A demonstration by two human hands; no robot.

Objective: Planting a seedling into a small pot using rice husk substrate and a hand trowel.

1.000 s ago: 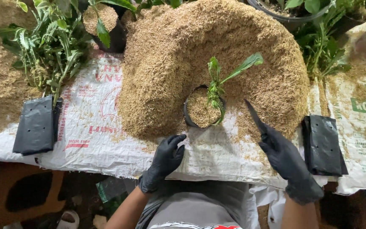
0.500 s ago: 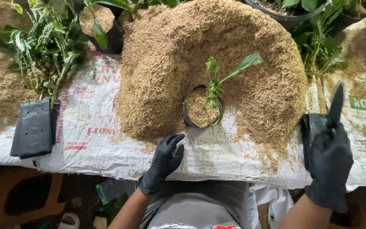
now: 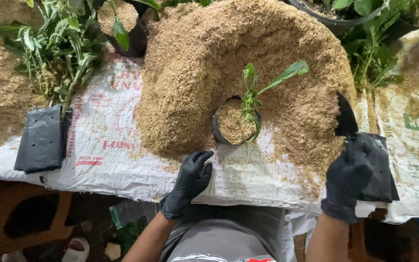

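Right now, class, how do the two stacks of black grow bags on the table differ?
The left stack of grow bags lies flat and untouched beside loose seedlings; the right stack of grow bags sits under the gloved right hand, one bag lifted upright. Both are black plastic, lying on the white sack cloth.

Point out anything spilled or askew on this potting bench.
Loose husk is scattered over the white sacking near the right hand. The seedling leans in its filled bag. Nothing looks damaged.
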